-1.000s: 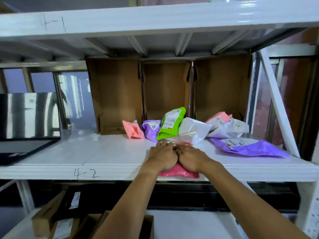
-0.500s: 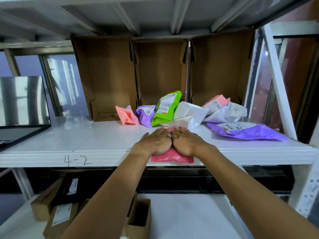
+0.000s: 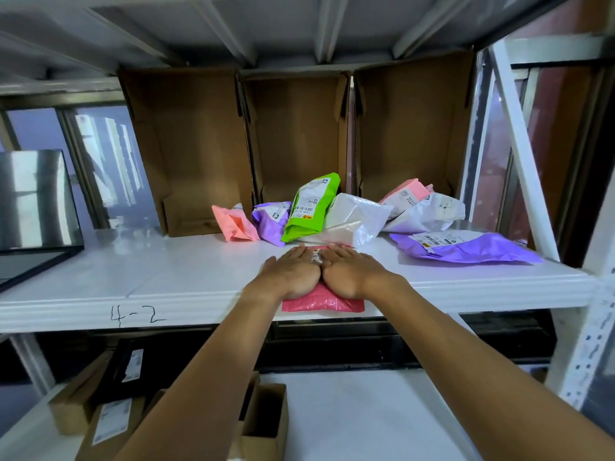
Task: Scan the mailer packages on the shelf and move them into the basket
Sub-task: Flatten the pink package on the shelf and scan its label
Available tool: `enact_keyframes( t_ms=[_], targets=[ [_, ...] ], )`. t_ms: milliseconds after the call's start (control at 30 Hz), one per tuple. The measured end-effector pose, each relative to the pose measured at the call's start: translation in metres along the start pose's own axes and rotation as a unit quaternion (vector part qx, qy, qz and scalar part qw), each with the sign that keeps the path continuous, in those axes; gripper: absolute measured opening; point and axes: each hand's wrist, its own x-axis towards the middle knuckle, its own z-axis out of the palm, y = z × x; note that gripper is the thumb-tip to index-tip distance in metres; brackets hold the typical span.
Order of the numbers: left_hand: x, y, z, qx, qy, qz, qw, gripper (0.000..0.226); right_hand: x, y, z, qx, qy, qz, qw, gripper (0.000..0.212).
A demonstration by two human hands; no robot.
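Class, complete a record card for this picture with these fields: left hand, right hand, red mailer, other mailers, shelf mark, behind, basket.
left hand: flat, fingers straight, pressing the red mailer
right hand: flat beside it, on the same mailer
red mailer: at the front edge of the shelf
other mailers: green mailer, white mailer, large purple mailer, small pink mailer, farther back
shelf mark: 4-2, handwritten on the front edge
behind: three open cardboard boxes
basket: not in view

Mailer [image 3: 322, 302] at shelf [image 3: 166, 281] front; pile [image 3: 352, 221] behind.
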Motion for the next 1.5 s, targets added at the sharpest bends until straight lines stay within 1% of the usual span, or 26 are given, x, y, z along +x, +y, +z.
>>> enact_keyframes(
  t_ms=[67, 100, 167, 200, 267, 367, 433, 500, 533, 600, 667, 733, 800, 867, 967, 1067, 1200, 1333, 1433, 1500],
  targets=[
    [-0.004, -0.001, 0.002, -0.032, 0.050, 0.007, 0.998, 0.059, -0.004, -0.001, -0.002, 0.014, 0.015, -0.003, 1.000, 0.057],
    [-0.008, -0.003, 0.003, -0.076, 0.092, 0.003, 0.993, 0.061, -0.005, -0.002, -0.003, 0.022, 0.022, -0.005, 1.000, 0.056],
    [-0.018, -0.003, 0.005, -0.165, 0.173, 0.010, 0.971, 0.060, -0.008, -0.003, -0.005, 0.042, 0.038, -0.006, 0.998, 0.055],
    [-0.022, -0.002, 0.005, -0.181, 0.188, 0.016, 0.965, 0.057, -0.009, -0.003, -0.007, 0.055, 0.047, -0.004, 0.997, 0.053],
    [-0.027, -0.001, 0.006, -0.178, 0.181, 0.011, 0.967, 0.052, -0.013, -0.003, -0.008, 0.089, 0.084, 0.008, 0.992, 0.046],
    [-0.027, -0.001, 0.003, -0.173, 0.145, -0.004, 0.974, 0.051, -0.021, -0.002, -0.006, 0.124, 0.171, 0.012, 0.977, 0.037],
    [-0.023, 0.002, 0.000, -0.145, 0.109, -0.009, 0.983, 0.048, -0.025, -0.002, -0.007, 0.135, 0.191, 0.003, 0.972, 0.032],
    [-0.016, 0.004, 0.000, -0.106, 0.078, -0.008, 0.991, 0.045, -0.027, -0.002, -0.008, 0.140, 0.179, -0.012, 0.974, 0.038],
    [-0.013, 0.004, 0.001, -0.091, 0.064, -0.003, 0.994, 0.048, -0.028, -0.003, -0.008, 0.141, 0.170, -0.016, 0.975, 0.041],
    [-0.008, 0.002, 0.002, -0.063, 0.035, 0.009, 0.997, 0.060, -0.027, -0.003, -0.008, 0.137, 0.152, -0.017, 0.979, 0.042],
    [-0.002, -0.002, 0.003, -0.048, 0.014, 0.003, 0.999, 0.070, -0.025, -0.004, -0.006, 0.123, 0.134, -0.014, 0.983, 0.048],
    [0.002, -0.003, 0.004, -0.029, 0.000, 0.000, 1.000, 0.065, -0.023, -0.005, -0.004, 0.103, 0.113, -0.016, 0.988, 0.054],
    [0.003, -0.002, 0.005, -0.023, 0.006, 0.000, 1.000, 0.059, -0.021, -0.004, -0.003, 0.085, 0.091, -0.021, 0.992, 0.047],
    [0.005, -0.002, 0.004, -0.027, 0.010, -0.004, 1.000, 0.058, -0.017, -0.003, -0.002, 0.078, 0.074, -0.026, 0.994, 0.043],
    [0.009, -0.006, 0.007, -0.018, 0.007, 0.003, 1.000, 0.064, -0.013, -0.002, -0.003, 0.073, 0.044, -0.032, 0.996, 0.045],
    [0.010, -0.006, 0.006, -0.004, 0.009, 0.008, 1.000, 0.060, -0.012, -0.001, -0.004, 0.067, 0.035, -0.037, 0.996, 0.046],
    [0.005, -0.004, 0.004, -0.010, 0.019, 0.009, 1.000, 0.057, -0.021, -0.003, -0.003, 0.056, 0.067, -0.039, 0.995, 0.041],
    [0.009, -0.006, 0.007, -0.020, 0.022, 0.007, 1.000, 0.059, -0.035, -0.006, 0.003, 0.017, 0.147, -0.021, 0.989, 0.039],
    [0.012, -0.008, 0.009, -0.023, 0.019, 0.007, 1.000, 0.060, -0.046, -0.004, 0.010, -0.032, 0.196, -0.053, 0.979, 0.047],
    [0.015, -0.010, 0.010, -0.015, 0.014, 0.011, 1.000, 0.059, -0.054, 0.001, 0.015, -0.044, 0.233, -0.078, 0.968, 0.053]
  ],
)
